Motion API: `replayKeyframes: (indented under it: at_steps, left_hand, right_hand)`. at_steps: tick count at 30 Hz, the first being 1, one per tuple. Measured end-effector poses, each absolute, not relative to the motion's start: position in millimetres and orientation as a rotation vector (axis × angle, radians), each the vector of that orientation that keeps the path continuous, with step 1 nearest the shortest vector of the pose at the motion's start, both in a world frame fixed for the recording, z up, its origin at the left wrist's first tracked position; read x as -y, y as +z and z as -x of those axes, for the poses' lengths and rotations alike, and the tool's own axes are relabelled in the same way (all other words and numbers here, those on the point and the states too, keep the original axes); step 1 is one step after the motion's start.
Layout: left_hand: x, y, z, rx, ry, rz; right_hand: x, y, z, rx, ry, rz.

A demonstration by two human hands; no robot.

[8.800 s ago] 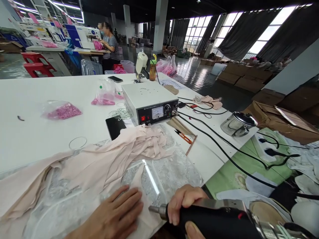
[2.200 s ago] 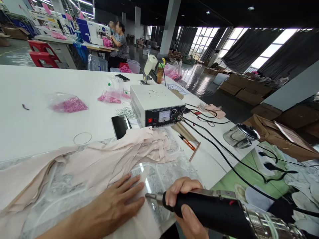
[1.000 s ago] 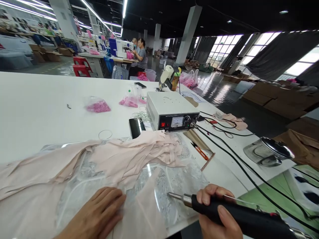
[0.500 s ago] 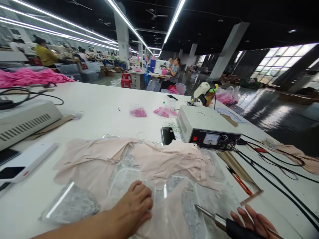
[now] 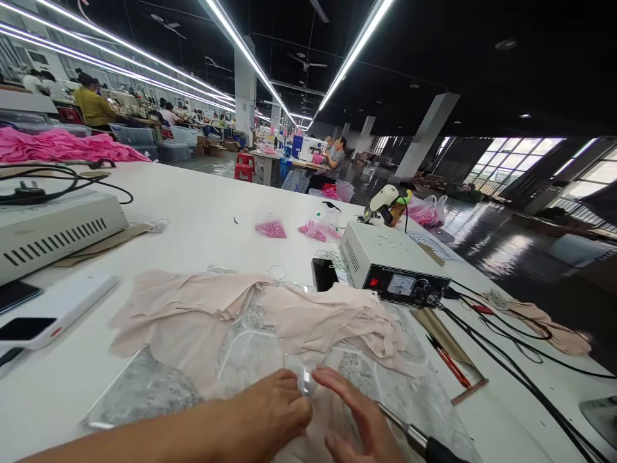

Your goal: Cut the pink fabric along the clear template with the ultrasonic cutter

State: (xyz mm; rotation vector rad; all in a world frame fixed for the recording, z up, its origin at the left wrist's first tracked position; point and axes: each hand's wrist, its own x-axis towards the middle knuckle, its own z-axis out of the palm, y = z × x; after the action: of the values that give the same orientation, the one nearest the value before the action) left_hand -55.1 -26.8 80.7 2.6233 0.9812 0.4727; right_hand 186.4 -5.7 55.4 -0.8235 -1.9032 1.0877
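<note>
My left hand (image 5: 270,411) rests at the bottom middle with its fingers curled down onto a thin beige fabric piece (image 5: 308,444); its fingertips are hidden. Close by on the right, my right hand (image 5: 364,418) is open, index finger stretched toward the left hand and thumb apart. A metal-tipped hand tool (image 5: 409,434) with a black handle lies just right of it, partly covered by the hand. Beneath are clear plastic sheets (image 5: 245,354). Beyond the hands lie more beige fabric pieces, one on the left (image 5: 178,302) and a bunched pile on the right (image 5: 332,315).
A white control box (image 5: 400,257) with a dial and thick black cables (image 5: 511,379) stands at right. Orange-handled tweezers (image 5: 450,363) lie before it. A phone (image 5: 324,275) and pink-filled bags (image 5: 270,229) are farther back. Another vented box (image 5: 58,231) is at left. People work beyond.
My right hand has moved left, from beside the tool's black handle to the fabric near my left hand. The tool shows lower right. The camera view has shifted slightly.
</note>
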Motion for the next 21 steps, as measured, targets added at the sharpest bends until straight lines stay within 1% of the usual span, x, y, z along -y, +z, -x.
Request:
replayKeyframes:
  at_steps: [2,3,6,7,12,14,16,18,21]
  left_hand:
    - [29,95,62,-0.986,0.463,-2.558]
    - [31,102,66,-1.001,0.464,-2.520]
    - [35,122,87,-1.077,0.491,-2.407]
    - [36,126,95,-1.101,0.499,-2.378]
    - [33,126,144,-1.160,0.500,-2.328]
    - [29,124,164,-1.185,0.500,-2.363]
    - [21,126,186,-1.218,0.509,-2.422]
    - [10,133,211,-1.220,0.508,-2.507]
    - [-10,140,251,-1.373,0.641,-2.643]
  right_hand:
    - [-12,62,-172,2.024,1.205,0.712]
    - [-18,64,-165,2.046,1.315,0.696]
    - [-26,69,-148,1.953,1.713,0.746]
    - [-26,70,-143,1.907,1.792,0.773]
    - [-32,76,-119,1.884,1.889,0.855]
    - [-38,82,-108,1.945,1.879,0.855]
    - [-48,92,-96,2.019,1.788,0.838]
    - [-60,104,-80,2.067,1.586,0.809]
    - [-76,119,-50,2.063,1.143,0.718]
